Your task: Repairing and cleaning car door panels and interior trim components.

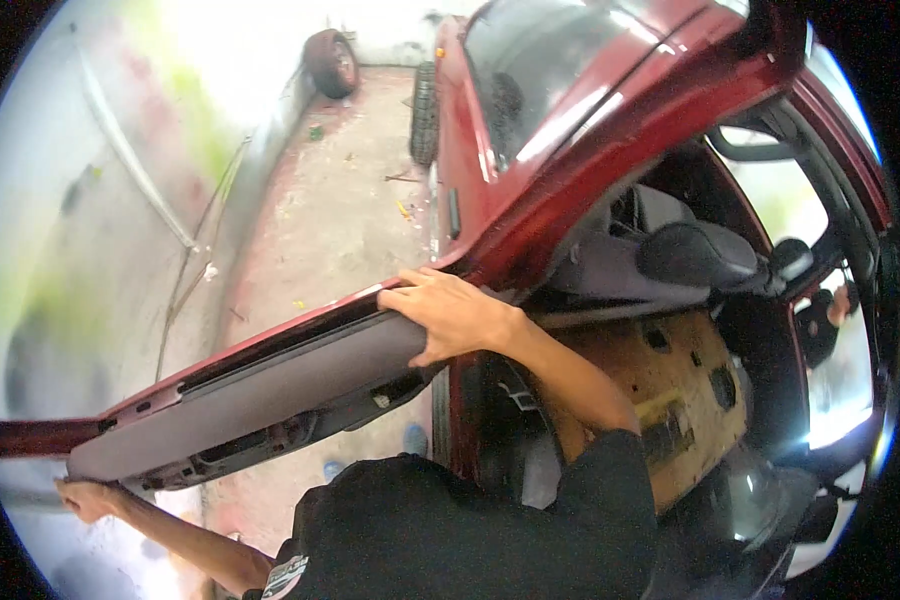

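A long grey door panel (260, 385) lies along the inner side of an open red car door (220, 352). A dark gap runs between the panel's top edge and the door's metal. My right hand (455, 312) is closed over the panel's end near the hinge side, fingers over the top edge and thumb on the inner face. At the opposite end, my left hand (88, 499) is closed around the panel's lower corner; its fingertips are partly hidden. Dark recesses and an armrest-like part show along the panel's lower side.
To the right is the car interior, with a grey dashboard (650, 260) and a bare tan floor (690, 370) with holes. A person (825, 325) in dark clothing shows past the far side. A loose wheel (332, 64) leans by the paint-smeared wall (120, 200).
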`<state>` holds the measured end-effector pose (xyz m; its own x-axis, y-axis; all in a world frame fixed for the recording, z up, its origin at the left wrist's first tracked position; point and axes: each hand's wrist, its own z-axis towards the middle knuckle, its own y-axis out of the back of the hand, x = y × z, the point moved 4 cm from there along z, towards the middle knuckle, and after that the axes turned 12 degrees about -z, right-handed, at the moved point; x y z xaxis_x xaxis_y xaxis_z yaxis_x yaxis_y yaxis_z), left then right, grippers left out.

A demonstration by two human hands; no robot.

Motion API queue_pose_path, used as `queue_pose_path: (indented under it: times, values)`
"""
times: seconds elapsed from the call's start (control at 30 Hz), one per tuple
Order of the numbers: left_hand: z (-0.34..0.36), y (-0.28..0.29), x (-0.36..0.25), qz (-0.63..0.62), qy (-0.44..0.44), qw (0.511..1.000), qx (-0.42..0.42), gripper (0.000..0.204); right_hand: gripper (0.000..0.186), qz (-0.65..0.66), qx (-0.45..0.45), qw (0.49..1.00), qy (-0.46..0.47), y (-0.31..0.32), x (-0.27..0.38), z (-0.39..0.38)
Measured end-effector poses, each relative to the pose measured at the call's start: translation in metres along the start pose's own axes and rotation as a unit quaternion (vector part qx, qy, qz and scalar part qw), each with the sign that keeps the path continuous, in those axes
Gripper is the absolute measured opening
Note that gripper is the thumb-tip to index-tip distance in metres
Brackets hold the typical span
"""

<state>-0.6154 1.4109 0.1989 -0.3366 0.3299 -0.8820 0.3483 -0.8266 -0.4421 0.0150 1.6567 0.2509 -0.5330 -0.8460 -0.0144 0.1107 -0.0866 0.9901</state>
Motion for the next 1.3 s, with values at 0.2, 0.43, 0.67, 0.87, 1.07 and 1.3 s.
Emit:
queue_pose_path:
  times: [0.2, 0.43, 0.67, 0.87, 1.07, 1.3]
  values:
    - [-0.02, -0.002, -0.011, -0.065, -0.03, 0.997, 0.029, 0.032, 0.076, 0.022, 0.027, 0.999, -0.008, 0.004, 0.0, 0.003]
    - [-0.038, -0.015, -0.019, -0.081, -0.037, 0.994, 0.061, 0.033, 0.076, 0.036, 0.057, 0.998, -0.014, 0.009, -0.003, 0.009]
    - [-0.035, -0.017, -0.016, -0.108, 0.003, 0.992, 0.065, 0.03, 0.074, 0.012, 0.054, 0.998, 0.002, 0.009, -0.001, 0.014]
    - [-0.026, -0.011, -0.002, -0.079, 0.023, 0.994, 0.067, 0.031, 0.07, -0.003, 0.066, 0.998, 0.004, 0.012, 0.001, 0.016]
    - [-0.034, 0.001, 0.012, -0.081, -0.003, 0.993, 0.083, 0.03, 0.071, 0.018, 0.074, 0.997, 0.005, 0.012, 0.0, 0.018]
    - [-0.037, 0.004, 0.012, -0.082, -0.003, 0.994, 0.07, 0.028, 0.072, 0.035, 0.013, 0.999, 0.009, 0.005, -0.005, 0.005]
